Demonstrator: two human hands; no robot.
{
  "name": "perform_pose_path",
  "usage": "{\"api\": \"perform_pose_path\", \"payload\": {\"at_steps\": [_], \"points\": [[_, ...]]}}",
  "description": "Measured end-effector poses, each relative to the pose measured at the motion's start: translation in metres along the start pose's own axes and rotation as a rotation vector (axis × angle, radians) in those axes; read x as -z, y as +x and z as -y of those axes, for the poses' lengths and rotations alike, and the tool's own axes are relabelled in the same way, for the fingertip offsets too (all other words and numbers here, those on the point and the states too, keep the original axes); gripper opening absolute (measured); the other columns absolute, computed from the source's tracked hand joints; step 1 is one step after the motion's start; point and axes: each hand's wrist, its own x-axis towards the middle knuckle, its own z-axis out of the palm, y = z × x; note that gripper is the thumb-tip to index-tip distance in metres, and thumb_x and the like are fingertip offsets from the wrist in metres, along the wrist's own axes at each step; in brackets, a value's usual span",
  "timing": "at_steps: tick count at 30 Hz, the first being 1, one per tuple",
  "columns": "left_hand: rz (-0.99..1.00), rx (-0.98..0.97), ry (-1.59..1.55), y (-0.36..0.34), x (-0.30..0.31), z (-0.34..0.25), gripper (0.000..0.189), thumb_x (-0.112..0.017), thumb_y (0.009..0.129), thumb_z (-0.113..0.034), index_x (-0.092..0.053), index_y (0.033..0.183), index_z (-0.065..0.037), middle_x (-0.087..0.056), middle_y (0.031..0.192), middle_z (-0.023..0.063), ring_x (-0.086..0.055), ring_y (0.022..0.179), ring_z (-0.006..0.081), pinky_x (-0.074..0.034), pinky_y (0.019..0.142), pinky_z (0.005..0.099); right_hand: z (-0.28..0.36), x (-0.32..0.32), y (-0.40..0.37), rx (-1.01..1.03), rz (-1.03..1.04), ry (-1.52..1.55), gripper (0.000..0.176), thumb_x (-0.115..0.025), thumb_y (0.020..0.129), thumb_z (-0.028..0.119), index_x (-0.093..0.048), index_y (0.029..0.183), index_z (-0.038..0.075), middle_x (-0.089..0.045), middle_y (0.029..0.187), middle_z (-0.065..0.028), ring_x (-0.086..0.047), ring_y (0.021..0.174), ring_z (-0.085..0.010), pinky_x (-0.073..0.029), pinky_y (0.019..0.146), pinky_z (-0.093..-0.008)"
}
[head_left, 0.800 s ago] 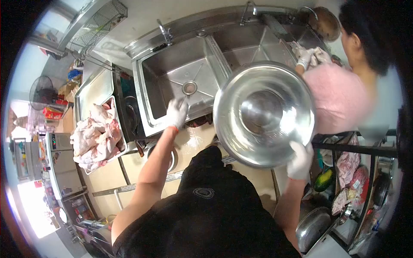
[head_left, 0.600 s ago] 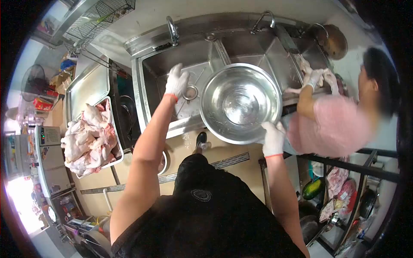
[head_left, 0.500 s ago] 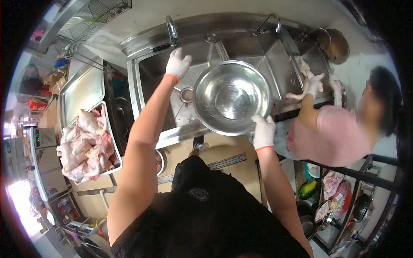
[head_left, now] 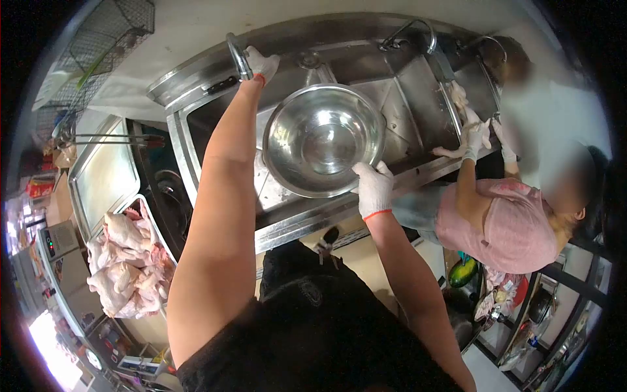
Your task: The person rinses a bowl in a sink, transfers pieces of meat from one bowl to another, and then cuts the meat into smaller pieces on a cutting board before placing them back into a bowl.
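My left hand (head_left: 262, 64), in a white knit glove, is raised beside the left tap (head_left: 239, 57) at the back of the steel sink. Its fingers are bunched and partly hidden, so whether they grip part of the tap does not show. A wide, shiny steel bowl (head_left: 287, 140) rests tilted over the left basin. Only a bright reflection shows inside it. My right hand (head_left: 375, 186), gloved the same way, is closed on the bowl's near right rim, thumb over the edge.
To the left, a tray (head_left: 171, 251) holds several raw plucked chickens (head_left: 127, 261). On the right, a co-worker in a pink top (head_left: 496, 225) handles a raw bird (head_left: 471, 124) at the far basin. A second tap (head_left: 428, 36) and a black-handled tool (head_left: 221, 85) are at the sink's back edge.
My left hand has moved from over the basin up beside the left tap. The bowl, with my right hand on its rim, has shifted slightly within the sink. The view has turned a little.
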Motion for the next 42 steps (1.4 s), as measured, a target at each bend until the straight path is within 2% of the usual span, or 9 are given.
{"api": "perform_pose_path", "payload": {"at_steps": [3,8,15,20,26,35,37,40,42], "points": [[0.048,-0.552,0.426,0.049,-0.079,0.103,0.114,-0.08,0.103,-0.062,-0.037,0.181,0.008,-0.046,0.184,0.0334,-0.048,0.167,0.0531,-0.042,0.14,0.0533,-0.017,-0.004,0.022,-0.035,0.089,0.093,0.01,-0.082,0.094,0.006,-0.075,0.1,0.007,-0.07,0.087,-0.0014,-0.064,0.067,-0.0145,-0.058,0.06,-0.0332],[0.147,-0.3,0.102,-0.06,-0.043,0.011,0.092,-0.064,0.113,-0.059,-0.04,0.183,-0.004,-0.046,0.183,0.0317,-0.039,0.174,0.0483,-0.032,0.143,0.0629,-0.007,-0.034,0.049,0.199,0.075,-0.186,0.018,-0.079,0.095,0.012,-0.084,0.109,0.001,-0.077,0.084,-0.0062,-0.069,0.076,-0.0161,-0.057,0.073,-0.0386],[0.106,-0.899,0.677,-0.211,-0.012,0.063,0.09,-0.061,0.114,-0.055,-0.037,0.186,-0.008,-0.028,0.196,0.0242,-0.025,0.182,0.0424,-0.014,0.147,0.0643,0.002,-0.057,0.029,0.438,0.154,-0.333,0.014,-0.077,0.099,0.013,-0.082,0.102,0.0,-0.079,0.082,-0.0062,-0.071,0.077,-0.0131,-0.058,0.073,-0.0375],[0.183,-0.358,0.805,-0.264,0.024,0.045,0.089,-0.055,0.115,-0.061,-0.043,0.185,-0.007,-0.03,0.195,0.0237,-0.023,0.183,0.0402,-0.008,0.146,0.0707,0.016,-0.081,0.028,0.731,0.139,-0.457,0.027,-0.076,0.096,0.02,-0.062,0.083,0.002,-0.072,0.086,-0.0285,-0.076,0.082,-0.0489,-0.057,0.073,-0.0564],[0.423,-0.41,-0.447,-0.371,-0.024,0.06,0.063,-0.039,0.125,-0.034,-0.051,0.178,-0.002,-0.05,0.183,0.0305,-0.041,0.174,0.0458,-0.029,0.146,0.0506,-0.004,-0.091,0.012,0.759,0.228,-0.564,0.02,-0.078,0.096,0.02,-0.069,0.092,0.004,-0.071,0.086,-0.0249,-0.072,0.078,-0.0362,-0.057,0.075,-0.0506],[0.091,-0.257,0.494,-0.323,0.065,0.167,0.098,-0.063,0.11,-0.059,-0.028,0.192,-0.019,-0.019,0.199,0.0204,-0.013,0.184,0.0435,-0.004,0.143,0.0779,0.003,-0.086,0.029,0.57,0.545,-0.637,0.023,-0.076,0.096,0.016,-0.086,0.11,0.0,-0.086,0.094,-0.0185,-0.081,0.086,-0.0244,-0.063,0.085,-0.043],[-0.039,-0.1,0.367,-0.318,0.068,0.17,0.11,-0.072,0.107,-0.056,-0.019,0.193,-0.013,-0.015,0.198,0.0261,-0.017,0.182,0.0489,-0.016,0.143,0.0749,-0.012,-0.083,0.07,0.511,0.501,-0.668,0.027,-0.079,0.092,0.017,-0.086,0.109,-0.003,-0.085,0.093,-0.0145,-0.079,0.085,-0.0229,-0.061,0.081,-0.039],[0.488,0.709,-1.564,-0.312,0.087,0.176,0.073,-0.078,0.109,-0.035,-0.056,0.17,-0.002,-0.066,0.168,0.0243,-0.064,0.155,0.042,-0.052,0.13,0.0619,0.015,-0.088,0.053,0.282,0.523,-0.454,0.026,-0.08,0.088,0.014,-0.084,0.105,-0.005,-0.082,0.092,-0.0111,-0.074,0.083,-0.0199,-0.058,0.078,-0.0375],[0.584,0.855,-1.842,-0.35,0.092,0.169,0.047,-0.072,0.11,-0.017,-0.068,0.153,0.001,-0.08,0.143,0.0203,-0.08,0.13,0.0364,-0.063,0.119,0.0605,0.021,-0.092,0.045,0.329,0.534,-0.472,0.025,-0.079,0.088,0.014,-0.083,0.104,-0.005,-0.082,0.091,-0.0108,-0.073,0.083,-0.0194,-0.058,0.079,-0.0368]]}}
